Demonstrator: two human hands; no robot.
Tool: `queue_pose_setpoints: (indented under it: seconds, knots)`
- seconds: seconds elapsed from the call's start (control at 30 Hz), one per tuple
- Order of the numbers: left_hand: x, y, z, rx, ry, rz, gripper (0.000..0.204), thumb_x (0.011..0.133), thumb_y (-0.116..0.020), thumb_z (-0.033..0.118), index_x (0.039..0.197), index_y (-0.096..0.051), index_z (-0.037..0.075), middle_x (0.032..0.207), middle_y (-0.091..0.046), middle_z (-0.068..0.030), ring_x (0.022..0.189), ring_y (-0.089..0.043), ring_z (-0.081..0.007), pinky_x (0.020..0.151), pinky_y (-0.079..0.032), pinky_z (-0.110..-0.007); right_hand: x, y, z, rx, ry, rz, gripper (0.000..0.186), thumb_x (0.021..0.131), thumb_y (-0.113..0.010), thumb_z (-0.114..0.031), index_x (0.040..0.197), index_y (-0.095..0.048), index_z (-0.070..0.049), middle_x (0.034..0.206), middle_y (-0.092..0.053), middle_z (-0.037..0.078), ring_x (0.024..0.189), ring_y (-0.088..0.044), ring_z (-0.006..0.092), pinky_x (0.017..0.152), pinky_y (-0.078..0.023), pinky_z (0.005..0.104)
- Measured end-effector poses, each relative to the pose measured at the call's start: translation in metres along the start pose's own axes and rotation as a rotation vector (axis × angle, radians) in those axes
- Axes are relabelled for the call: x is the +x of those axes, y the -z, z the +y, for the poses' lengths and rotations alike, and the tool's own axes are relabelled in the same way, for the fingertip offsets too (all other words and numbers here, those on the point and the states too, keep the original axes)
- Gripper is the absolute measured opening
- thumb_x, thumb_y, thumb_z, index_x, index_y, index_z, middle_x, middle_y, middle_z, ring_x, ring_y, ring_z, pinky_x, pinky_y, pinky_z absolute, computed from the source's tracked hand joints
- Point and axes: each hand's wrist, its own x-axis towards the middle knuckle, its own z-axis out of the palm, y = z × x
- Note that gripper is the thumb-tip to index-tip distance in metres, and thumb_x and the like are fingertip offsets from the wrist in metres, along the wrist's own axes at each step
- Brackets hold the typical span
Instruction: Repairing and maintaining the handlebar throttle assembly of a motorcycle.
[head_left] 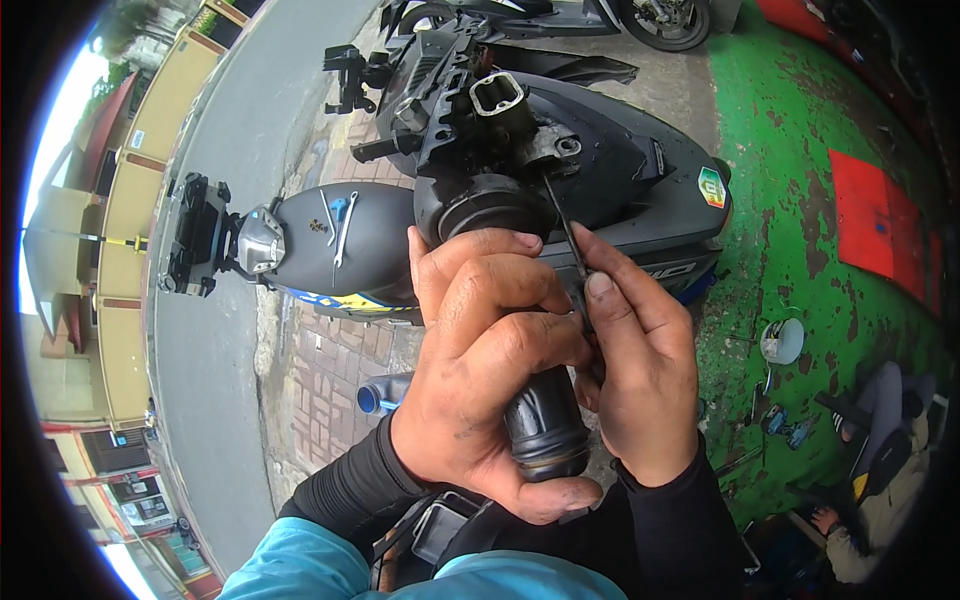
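My left hand (475, 345) is wrapped round a black plastic motorcycle air box (485, 205), raised in front of me. Its ribbed black rubber intake boot (548, 430) points down toward me, below the curled fingers. A squarish open port (498, 93) with a pale rim tops the far end. Between the thumb and fingers of my right hand (645, 375) is a thin dark metal rod (562, 222), like a screwdriver shaft. The rod slants up along the part's right side, its far end close to a small metal lug. The rod's lower end is hidden by my fingers.
Beyond lies a dark scooter, its seat (375, 255) bearing wrenches (342, 235) and small bolts. On the green floor at right are a white tub (783, 341), a cordless tool (790, 425) and a red panel (870, 210). Another person's hand (825, 520) shows lower right.
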Motion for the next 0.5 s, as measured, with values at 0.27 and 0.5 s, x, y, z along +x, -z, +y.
queue_pose_setpoints:
  seconds: [0.27, 0.5]
  knots:
    - [0.0002, -0.0019, -0.0006, -0.011, 0.003, 0.019, 0.077, 0.072, -0.054, 0.086, 0.091, -0.059, 0.012, 0.102, -0.057, -0.0121, 0.107, -0.052, -0.0351, 0.101, -0.033, -0.055, 0.0013, -0.0051, 0.0046, 0.005, 0.113, 0.033, 0.037, 0.103, -0.048, -0.013, 0.136, -0.057, 0.001, 0.081, -0.058, -0.004, 0.062, -0.045, 0.0003, 0.055, -0.036, 0.0159]
    - [-0.0003, -0.0037, -0.0029, -0.005, -0.02, 0.029, 0.076, 0.073, -0.053, 0.085, 0.09, -0.059, 0.012, 0.1, -0.058, -0.0123, 0.106, -0.052, -0.0342, 0.102, -0.033, -0.055, 0.0018, -0.0032, 0.003, 0.045, 0.076, 0.006, 0.036, 0.103, -0.048, -0.011, 0.135, -0.058, 0.0, 0.081, -0.058, -0.004, 0.062, -0.043, 0.0009, 0.055, -0.034, 0.0167]
